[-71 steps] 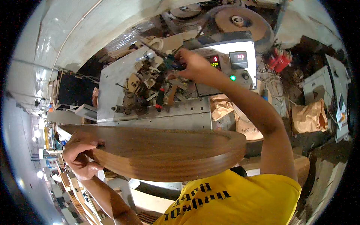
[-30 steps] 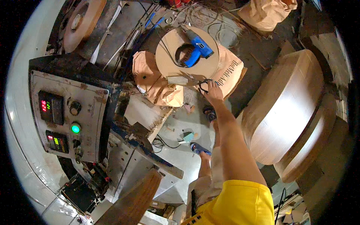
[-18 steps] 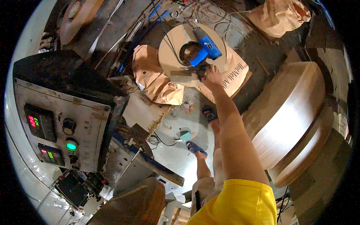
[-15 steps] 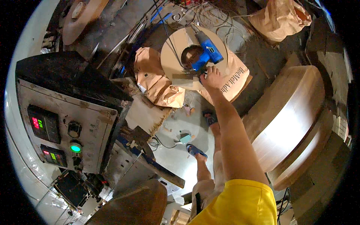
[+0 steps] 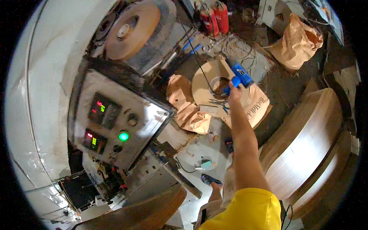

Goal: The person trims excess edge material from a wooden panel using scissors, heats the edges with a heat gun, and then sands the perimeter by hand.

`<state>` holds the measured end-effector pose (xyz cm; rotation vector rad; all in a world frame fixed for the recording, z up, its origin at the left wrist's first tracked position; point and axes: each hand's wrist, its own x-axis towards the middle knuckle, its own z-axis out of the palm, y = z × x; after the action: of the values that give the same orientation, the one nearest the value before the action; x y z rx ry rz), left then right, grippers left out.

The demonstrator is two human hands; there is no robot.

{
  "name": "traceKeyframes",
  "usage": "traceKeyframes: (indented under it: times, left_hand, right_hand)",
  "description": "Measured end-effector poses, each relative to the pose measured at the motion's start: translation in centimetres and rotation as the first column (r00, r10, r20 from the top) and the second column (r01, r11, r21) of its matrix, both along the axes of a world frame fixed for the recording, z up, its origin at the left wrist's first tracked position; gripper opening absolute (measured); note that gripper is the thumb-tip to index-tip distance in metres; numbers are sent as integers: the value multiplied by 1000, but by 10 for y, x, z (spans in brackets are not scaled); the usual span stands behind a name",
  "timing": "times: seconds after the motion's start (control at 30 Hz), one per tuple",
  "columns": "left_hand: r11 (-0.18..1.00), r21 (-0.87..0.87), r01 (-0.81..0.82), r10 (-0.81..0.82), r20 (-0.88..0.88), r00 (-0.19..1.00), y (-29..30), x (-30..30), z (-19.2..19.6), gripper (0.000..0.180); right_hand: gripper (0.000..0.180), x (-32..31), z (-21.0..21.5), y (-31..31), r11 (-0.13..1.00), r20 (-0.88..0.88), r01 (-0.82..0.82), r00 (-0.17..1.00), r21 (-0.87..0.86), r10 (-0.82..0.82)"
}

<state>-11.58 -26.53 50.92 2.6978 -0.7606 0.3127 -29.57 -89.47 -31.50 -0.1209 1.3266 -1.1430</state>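
Observation:
My right hand (image 5: 235, 93) reaches out from a yellow sleeve, its fingers closed round the handle of a blue heat gun (image 5: 242, 74). The gun rests over the right part of a round cardboard reel (image 5: 203, 82) with a hole in its middle. Just below my fingers, pliers (image 5: 225, 108) with dark jaws and blue grips lie on the reel. Beside them is a flat tan strip (image 5: 208, 109). Under the reel are brown paper sacks, one crumpled sack (image 5: 182, 101) to the left and a printed sack (image 5: 257, 101) to the right. My left hand is out of view.
A control box (image 5: 149, 119) with lit displays and a green lamp stands at left. Large rolls of wood-coloured banding (image 5: 303, 138) stand at right. Red fire extinguishers (image 5: 214, 20), tangled cables (image 5: 243, 46) and an open paper sack (image 5: 295, 44) are farther back. A black cord (image 5: 193, 48) hangs near the reel.
My right hand has moved from the reel's lower edge onto the heat gun's handle. The pliers now show on the reel, out of my hand. The view has swung left.

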Motion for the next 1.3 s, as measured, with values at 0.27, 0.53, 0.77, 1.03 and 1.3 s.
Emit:
traceKeyframes:
  times: [0.27,0.53,0.77,1.03,1.3]
  left_hand:
    - [959,-96,268,-245,201,949,50,-1,-10,73]
    - [887,-3,462,-461,-65,885,-47,-33,-12,64]
    - [880,-151,450,-461,-49,886,49,-27,-26,55]
    - [743,-235,627,-610,151,778,49,-20,-38,43]
    - [750,-283,598,-605,71,793,46,-12,-40,39]
  right_hand:
    - [45,-183,275,75,793,-369,-264,928,-550,53]
    - [31,-345,399,92,373,-393,-200,723,-906,-567]
    - [36,-332,583,241,180,-374,-359,599,-916,-708]
    - [29,-258,674,387,-87,-502,-784,475,-615,-723]
    - [31,-196,702,465,-265,-617,-914,403,-306,-676]
